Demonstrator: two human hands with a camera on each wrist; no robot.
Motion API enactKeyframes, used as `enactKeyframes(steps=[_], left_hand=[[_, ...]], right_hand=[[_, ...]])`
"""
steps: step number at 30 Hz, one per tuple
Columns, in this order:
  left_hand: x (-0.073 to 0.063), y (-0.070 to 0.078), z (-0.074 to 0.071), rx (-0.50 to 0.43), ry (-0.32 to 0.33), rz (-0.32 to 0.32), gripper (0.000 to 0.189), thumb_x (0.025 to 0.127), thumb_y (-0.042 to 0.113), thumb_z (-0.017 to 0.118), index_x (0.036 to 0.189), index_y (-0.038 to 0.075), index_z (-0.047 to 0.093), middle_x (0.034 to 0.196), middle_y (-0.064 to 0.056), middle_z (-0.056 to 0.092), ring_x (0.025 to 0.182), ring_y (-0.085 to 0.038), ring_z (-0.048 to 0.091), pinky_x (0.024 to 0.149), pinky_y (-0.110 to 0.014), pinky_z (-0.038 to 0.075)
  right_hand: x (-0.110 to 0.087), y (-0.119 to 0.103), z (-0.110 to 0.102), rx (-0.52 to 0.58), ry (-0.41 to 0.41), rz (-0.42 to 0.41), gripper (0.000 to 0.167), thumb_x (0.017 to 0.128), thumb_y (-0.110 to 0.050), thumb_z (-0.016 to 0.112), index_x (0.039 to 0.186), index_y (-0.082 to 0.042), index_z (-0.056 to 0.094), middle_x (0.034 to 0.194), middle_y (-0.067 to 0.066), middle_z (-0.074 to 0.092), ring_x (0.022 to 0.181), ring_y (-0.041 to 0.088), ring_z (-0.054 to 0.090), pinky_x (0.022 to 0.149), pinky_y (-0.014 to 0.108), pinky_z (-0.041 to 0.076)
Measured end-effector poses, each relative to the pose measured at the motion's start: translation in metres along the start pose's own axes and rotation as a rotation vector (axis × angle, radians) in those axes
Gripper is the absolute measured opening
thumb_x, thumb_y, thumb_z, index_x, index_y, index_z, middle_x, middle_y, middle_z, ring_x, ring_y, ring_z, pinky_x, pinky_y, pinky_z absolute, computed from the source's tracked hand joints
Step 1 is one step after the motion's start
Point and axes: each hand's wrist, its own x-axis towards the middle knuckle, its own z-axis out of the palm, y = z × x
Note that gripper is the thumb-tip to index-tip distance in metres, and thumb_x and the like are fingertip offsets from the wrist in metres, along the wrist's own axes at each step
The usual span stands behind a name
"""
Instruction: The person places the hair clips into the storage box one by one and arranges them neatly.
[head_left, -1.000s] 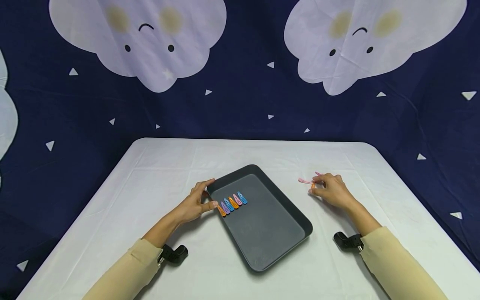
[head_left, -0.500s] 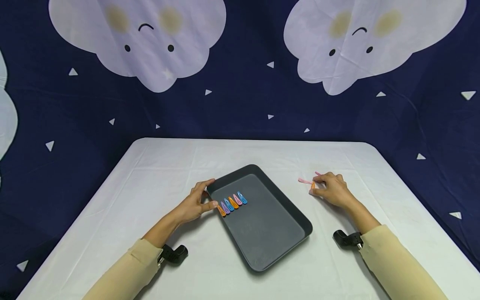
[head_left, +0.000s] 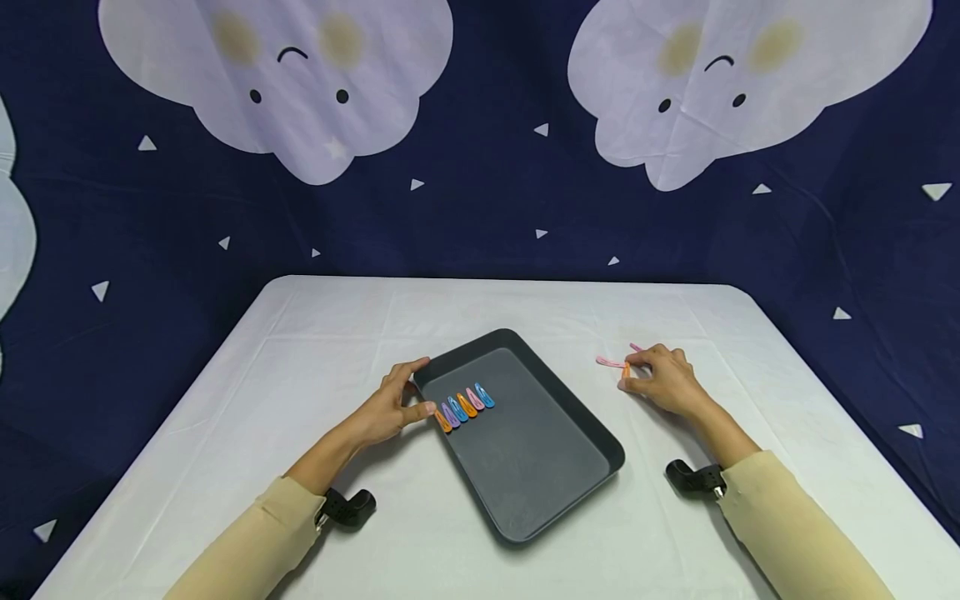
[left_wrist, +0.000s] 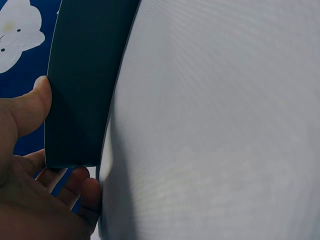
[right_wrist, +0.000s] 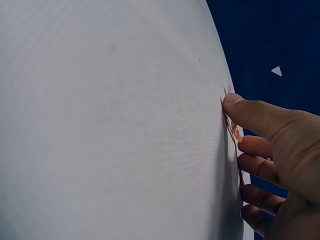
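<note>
At the bottom left and bottom right of the head view lie a long beige cloth sleeve on the left arm (head_left: 255,542) and its match on the right arm (head_left: 802,533), each with a black wrist-worn camera at its cuff.

A little left of centre, the left hand (head_left: 390,402) grips a dark grey rectangular tray (head_left: 532,450) by its upper-left corner: thumb on the rim, fingers round the outside. The tray lies slantwise in the middle of the frame. Along its left part runs a slanting row of six teardrop-shaped hair clips (head_left: 467,406); from lower left to upper right they are orange, purple, blue, orange, pink and blue.

Right of the tray and well apart from it, the right hand (head_left: 663,379) pinches a small orange hair clip (head_left: 627,370) between thumb and forefinger. Just beside these fingertips are a slim pink hair clip (head_left: 611,362) and another pink piece (head_left: 636,347), mostly hidden by the hand.

The white cloth-covered table (head_left: 337,317) reaches to mid-frame; beyond it hangs a navy fabric backdrop (head_left: 480,225) with pale clouds across the top and small white triangles.
</note>
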Motion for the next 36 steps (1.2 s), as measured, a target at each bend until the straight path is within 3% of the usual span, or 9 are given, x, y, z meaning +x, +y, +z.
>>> enactKeyframes(steps=[7, 14, 25, 36], left_hand=[[0.0, 0.0, 0.0, 0.007, 0.002, 0.006, 0.074, 0.09, 0.021, 0.064, 0.149, 0.01, 0.021, 0.144, -0.018, 0.028, 0.118, -0.033, 0.037, 0.095, -0.052, 0.034], [0.0, 0.0, 0.0, 0.005, 0.006, 0.001, 0.074, 0.09, 0.019, 0.064, 0.15, 0.01, 0.021, 0.144, -0.018, 0.029, 0.117, -0.033, 0.037, 0.096, -0.052, 0.033], [0.0, -0.001, 0.0, 0.007, 0.002, 0.013, 0.074, 0.09, 0.021, 0.064, 0.149, 0.008, 0.022, 0.143, -0.018, 0.03, 0.116, -0.032, 0.038, 0.095, -0.052, 0.034], [0.001, 0.0, 0.0, 0.017, 0.01, 0.017, 0.074, 0.09, 0.019, 0.064, 0.149, 0.009, 0.022, 0.143, -0.019, 0.03, 0.115, -0.032, 0.039, 0.095, -0.05, 0.034]], right_hand=[[0.0, -0.002, -0.005, 0.012, 0.009, -0.014, 0.052, 0.076, -0.033, 0.075, 0.116, -0.003, 0.066, 0.116, 0.022, 0.06, 0.095, 0.034, 0.046, 0.079, 0.045, 0.033], [0.0, -0.01, -0.012, 0.046, 0.002, -0.047, 0.05, 0.078, -0.03, 0.075, 0.119, -0.002, 0.064, 0.118, 0.022, 0.06, 0.1, 0.035, 0.046, 0.083, 0.044, 0.034], [0.008, -0.044, -0.025, 0.089, 0.027, -0.147, 0.048, 0.079, -0.029, 0.076, 0.118, -0.004, 0.064, 0.111, 0.017, 0.063, 0.1, 0.033, 0.05, 0.08, 0.039, 0.038], [0.016, -0.08, -0.035, 0.131, -0.028, -0.173, 0.05, 0.078, -0.032, 0.076, 0.12, -0.008, 0.064, 0.117, 0.013, 0.06, 0.107, 0.031, 0.047, 0.083, 0.04, 0.036]])
